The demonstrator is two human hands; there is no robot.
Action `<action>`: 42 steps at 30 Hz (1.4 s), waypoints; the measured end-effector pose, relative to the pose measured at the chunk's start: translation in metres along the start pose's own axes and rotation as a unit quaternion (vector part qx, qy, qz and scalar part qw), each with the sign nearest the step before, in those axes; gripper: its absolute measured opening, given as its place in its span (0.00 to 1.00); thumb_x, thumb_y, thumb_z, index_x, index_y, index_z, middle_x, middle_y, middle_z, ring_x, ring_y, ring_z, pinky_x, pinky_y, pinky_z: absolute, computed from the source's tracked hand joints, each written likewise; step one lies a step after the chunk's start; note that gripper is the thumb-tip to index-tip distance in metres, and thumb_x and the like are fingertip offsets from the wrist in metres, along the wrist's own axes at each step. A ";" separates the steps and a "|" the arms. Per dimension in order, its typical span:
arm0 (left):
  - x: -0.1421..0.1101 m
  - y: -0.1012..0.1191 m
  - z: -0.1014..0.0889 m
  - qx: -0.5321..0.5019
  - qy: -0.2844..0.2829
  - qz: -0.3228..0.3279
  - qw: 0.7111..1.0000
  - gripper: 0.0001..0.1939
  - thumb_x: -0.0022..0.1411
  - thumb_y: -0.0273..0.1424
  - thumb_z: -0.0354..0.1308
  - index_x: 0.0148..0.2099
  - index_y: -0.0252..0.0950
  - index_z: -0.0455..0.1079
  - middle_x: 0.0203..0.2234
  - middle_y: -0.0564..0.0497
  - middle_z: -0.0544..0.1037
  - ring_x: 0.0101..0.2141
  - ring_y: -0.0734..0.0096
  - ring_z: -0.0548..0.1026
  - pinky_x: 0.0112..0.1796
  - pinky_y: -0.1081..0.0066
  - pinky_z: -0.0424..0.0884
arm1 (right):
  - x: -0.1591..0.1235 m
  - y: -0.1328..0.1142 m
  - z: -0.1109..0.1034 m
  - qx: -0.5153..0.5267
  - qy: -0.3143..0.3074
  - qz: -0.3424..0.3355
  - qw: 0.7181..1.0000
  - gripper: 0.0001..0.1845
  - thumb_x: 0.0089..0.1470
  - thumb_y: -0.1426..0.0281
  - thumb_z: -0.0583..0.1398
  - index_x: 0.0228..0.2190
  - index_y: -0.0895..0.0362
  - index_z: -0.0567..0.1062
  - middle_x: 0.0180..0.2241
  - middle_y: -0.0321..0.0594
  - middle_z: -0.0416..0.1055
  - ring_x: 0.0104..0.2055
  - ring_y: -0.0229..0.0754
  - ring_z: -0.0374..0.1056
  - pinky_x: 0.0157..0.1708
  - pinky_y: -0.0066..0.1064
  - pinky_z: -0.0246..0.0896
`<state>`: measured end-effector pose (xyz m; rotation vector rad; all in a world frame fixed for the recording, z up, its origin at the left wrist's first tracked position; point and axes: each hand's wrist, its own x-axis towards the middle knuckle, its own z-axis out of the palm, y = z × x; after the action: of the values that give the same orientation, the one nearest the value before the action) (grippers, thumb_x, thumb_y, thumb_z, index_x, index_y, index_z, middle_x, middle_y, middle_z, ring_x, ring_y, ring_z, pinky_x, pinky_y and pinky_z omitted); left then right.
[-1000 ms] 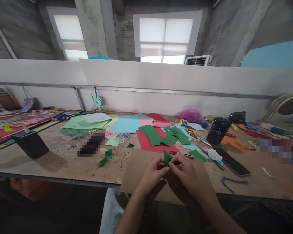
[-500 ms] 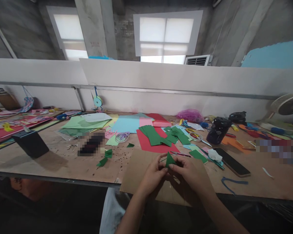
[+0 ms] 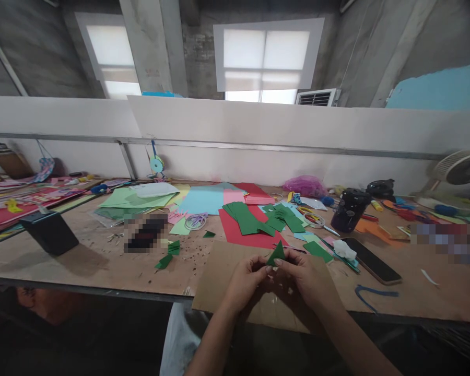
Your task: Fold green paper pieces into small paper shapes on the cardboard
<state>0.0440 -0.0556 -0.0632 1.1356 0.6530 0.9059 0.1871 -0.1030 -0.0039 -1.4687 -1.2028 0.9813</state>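
Observation:
A small folded piece of green paper [image 3: 276, 254] stands up as a pointed triangle between my hands. My left hand [image 3: 247, 277] pinches its lower left corner with thumb and fingers. My right hand [image 3: 301, 270] grips the right side, the thumb pressed on the near face. Both hands are above a brown cardboard sheet [image 3: 215, 279] at the table's front edge. Just behind the fingers lie scissors [image 3: 293, 247], partly hidden. Green paper strips [image 3: 243, 218] rest on a red sheet [image 3: 235, 237] farther back, and small green folded pieces [image 3: 168, 257] are on the left.
To the right are a black phone [image 3: 372, 261], a crumpled white tissue [image 3: 344, 249], a dark tumbler [image 3: 349, 210] and a blue strip [image 3: 376, 292]. A black box [image 3: 50, 232] stands at the left. Light green sheets [image 3: 135, 198] lie toward the back.
The green paper has tilted, its tip moving slightly right and up. My hands have shifted a little around it, both still gripping it.

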 end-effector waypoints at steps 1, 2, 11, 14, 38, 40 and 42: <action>0.000 0.000 0.000 -0.001 0.003 0.001 1.000 0.11 0.52 0.35 0.64 0.33 0.32 0.71 0.26 0.50 0.76 0.25 0.75 0.72 0.28 0.75 0.66 | -0.002 -0.006 0.000 -0.025 0.006 0.003 1.000 0.08 0.45 0.63 0.62 0.25 0.56 0.75 0.22 0.36 0.74 0.25 0.42 0.68 0.23 0.27 0.56; 0.001 0.000 0.000 0.001 0.006 0.002 1.000 0.12 0.53 0.36 0.63 0.33 0.32 0.70 0.26 0.50 0.75 0.25 0.75 0.72 0.28 0.75 0.66 | -0.005 -0.011 0.001 -0.045 0.008 0.005 0.999 0.08 0.46 0.64 0.61 0.25 0.55 0.76 0.20 0.36 0.73 0.23 0.41 0.67 0.22 0.27 0.55; 0.006 -0.007 -0.001 0.018 0.016 -0.007 1.000 0.12 0.53 0.38 0.62 0.32 0.34 0.68 0.23 0.52 0.73 0.21 0.75 0.69 0.24 0.75 0.65 | -0.004 -0.012 0.000 -0.069 -0.010 -0.008 0.998 0.09 0.47 0.63 0.59 0.26 0.55 0.76 0.23 0.35 0.74 0.26 0.41 0.68 0.24 0.26 0.56; 0.004 -0.005 0.001 0.025 -0.001 0.014 1.000 0.12 0.54 0.37 0.62 0.34 0.32 0.71 0.26 0.50 0.75 0.25 0.73 0.71 0.28 0.74 0.66 | 0.001 0.000 0.000 0.001 -0.041 -0.004 0.999 0.10 0.47 0.62 0.59 0.29 0.55 0.75 0.26 0.36 0.75 0.28 0.40 0.68 0.26 0.26 0.58; 0.003 -0.001 -0.002 0.052 0.041 0.075 0.995 0.14 0.58 0.41 0.58 0.34 0.34 0.67 0.27 0.52 0.69 0.28 0.74 0.67 0.31 0.75 0.63 | -0.001 -0.003 0.001 -0.038 -0.107 -0.039 0.993 0.11 0.46 0.65 0.60 0.17 0.56 0.70 0.18 0.34 0.66 0.22 0.38 0.59 0.23 0.27 0.51; 0.003 -0.001 -0.002 0.065 0.047 0.080 0.994 0.13 0.57 0.40 0.58 0.33 0.34 0.67 0.26 0.53 0.69 0.28 0.74 0.66 0.31 0.75 0.62 | 0.005 0.013 0.001 -0.007 -0.154 -0.035 0.987 0.11 0.49 0.63 0.59 0.22 0.56 0.72 0.20 0.34 0.67 0.24 0.38 0.61 0.24 0.27 0.52; 0.004 -0.001 -0.003 0.085 0.060 0.083 0.991 0.12 0.56 0.39 0.59 0.31 0.34 0.67 0.25 0.54 0.68 0.28 0.73 0.66 0.30 0.75 0.62 | 0.011 0.029 0.002 0.000 -0.165 -0.042 0.985 0.11 0.51 0.61 0.59 0.26 0.57 0.73 0.23 0.34 0.68 0.26 0.38 0.63 0.26 0.27 0.54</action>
<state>0.0441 -0.0513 -0.0649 1.3092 0.7524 1.0830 0.1930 -0.0937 -0.0325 -1.2754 -1.4871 1.1990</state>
